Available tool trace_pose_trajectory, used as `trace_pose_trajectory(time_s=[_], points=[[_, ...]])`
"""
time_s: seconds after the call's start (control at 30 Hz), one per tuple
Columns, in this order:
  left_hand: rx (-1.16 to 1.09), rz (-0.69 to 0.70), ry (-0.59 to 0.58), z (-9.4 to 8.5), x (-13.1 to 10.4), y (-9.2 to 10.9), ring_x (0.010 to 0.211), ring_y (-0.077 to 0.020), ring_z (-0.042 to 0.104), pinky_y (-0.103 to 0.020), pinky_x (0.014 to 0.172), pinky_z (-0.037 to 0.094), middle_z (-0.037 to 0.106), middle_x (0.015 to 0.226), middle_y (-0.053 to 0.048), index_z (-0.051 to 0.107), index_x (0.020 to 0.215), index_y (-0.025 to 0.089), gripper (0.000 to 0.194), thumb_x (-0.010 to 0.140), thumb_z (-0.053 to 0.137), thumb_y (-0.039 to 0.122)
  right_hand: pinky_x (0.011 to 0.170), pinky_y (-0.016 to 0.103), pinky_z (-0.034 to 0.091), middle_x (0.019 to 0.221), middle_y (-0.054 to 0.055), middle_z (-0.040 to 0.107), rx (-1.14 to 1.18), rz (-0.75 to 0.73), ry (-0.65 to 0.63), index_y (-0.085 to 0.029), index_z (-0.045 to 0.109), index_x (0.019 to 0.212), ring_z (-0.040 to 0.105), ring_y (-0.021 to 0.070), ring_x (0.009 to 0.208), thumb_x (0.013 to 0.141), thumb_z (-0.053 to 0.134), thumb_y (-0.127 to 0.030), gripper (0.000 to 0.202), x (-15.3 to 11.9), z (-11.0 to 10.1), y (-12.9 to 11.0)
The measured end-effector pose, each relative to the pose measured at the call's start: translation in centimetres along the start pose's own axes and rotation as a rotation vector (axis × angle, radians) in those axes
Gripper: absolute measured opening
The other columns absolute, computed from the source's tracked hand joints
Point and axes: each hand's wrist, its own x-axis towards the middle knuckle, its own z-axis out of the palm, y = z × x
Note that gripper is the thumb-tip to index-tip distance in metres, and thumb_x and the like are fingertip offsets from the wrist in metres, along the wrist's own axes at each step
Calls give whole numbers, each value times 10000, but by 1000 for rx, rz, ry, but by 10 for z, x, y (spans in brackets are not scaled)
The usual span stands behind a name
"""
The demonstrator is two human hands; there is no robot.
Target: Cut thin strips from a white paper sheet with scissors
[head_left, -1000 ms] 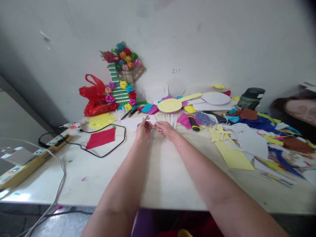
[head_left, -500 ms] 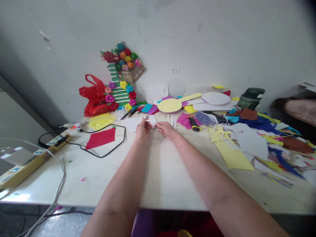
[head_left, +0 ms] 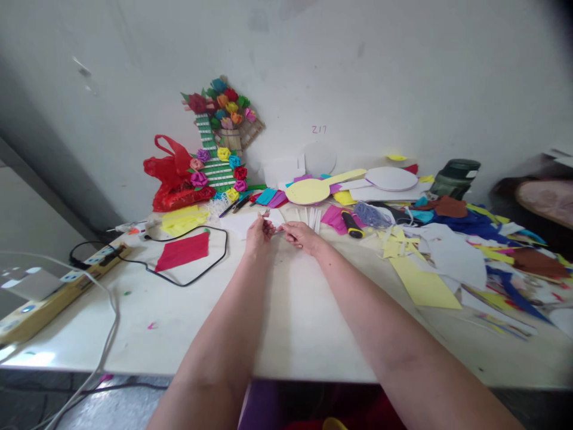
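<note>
My left hand (head_left: 260, 233) is closed, its fingers curled over the middle of the table. A small greyish tip pokes out above its thumb, too small to name. Close by on the right, my right hand (head_left: 302, 235) pinches with thumb and forefinger toward the left fingers. Something thin seems to span the short gap between them, but I cannot make out what. Behind both hands lies a white paper sheet (head_left: 237, 222), partly covered by the left one. Several white sticks (head_left: 314, 220) lie just beyond the right hand.
A red paper piece (head_left: 183, 251) and a black cable (head_left: 226, 245) lie left, near a power strip (head_left: 67, 292). A yellow-black cutter (head_left: 352, 224), paper scraps (head_left: 456, 251) and a dark bottle (head_left: 455, 178) are at right. Paper flowers (head_left: 224, 152) lean on the wall.
The right fingertips have shifted very slightly beside the left hand. Everything else looks the same.
</note>
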Motion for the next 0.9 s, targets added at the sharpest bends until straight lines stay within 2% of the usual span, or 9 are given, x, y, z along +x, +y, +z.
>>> trace_pose_trajectory(time_s=[0.13, 0.3, 0.47, 0.6, 0.8, 0.9], points=[[115, 25, -56, -4, 2, -2, 468, -69, 468, -208, 510, 424, 483, 525, 22, 600, 759, 116, 272, 682, 628, 376, 315, 159, 161, 484, -38, 506, -23, 80, -122, -152, 540, 930, 331, 39, 314, 798, 460, -430, 318, -4, -5, -3], [234, 20, -131, -2, -1, -3, 435, -62, 424, -188, 435, 354, 463, 495, 22, 624, 746, 104, 313, 634, 661, 394, 319, 166, 228, 500, -13, 539, -34, 168, -249, -145, 536, 930, 375, 55, 324, 820, 392, -493, 392, -9, -9, -9], [231, -6, -179, 1, -3, -3, 425, -52, 419, -185, 453, 361, 458, 490, 23, 624, 728, 100, 304, 650, 652, 393, 299, 147, 127, 440, -78, 384, -8, 105, -134, -159, 502, 795, 222, 22, 294, 792, 479, -427, 269, -8, -6, -8], [148, -26, -161, 0, -1, -5, 435, -52, 429, -189, 490, 392, 457, 491, 29, 617, 753, 106, 281, 663, 649, 371, 311, 138, 88, 421, -96, 275, 3, 55, -50, -161, 489, 737, 167, 21, 316, 798, 477, -387, 235, -3, 0, -6], [91, -38, -126, 3, -4, -4, 454, -63, 460, -197, 503, 402, 475, 502, 23, 612, 782, 109, 300, 669, 644, 385, 311, 145, 76, 423, -93, 279, 45, 74, -60, -162, 490, 734, 150, 16, 308, 812, 445, -423, 276, 0, 4, -5], [157, -46, -149, 4, -5, -3, 456, -66, 458, -193, 468, 374, 475, 515, 20, 591, 702, 117, 328, 639, 655, 432, 309, 142, 87, 426, -91, 305, 99, 83, -93, -162, 496, 755, 161, 13, 299, 816, 440, -430, 280, -2, 3, -6]])
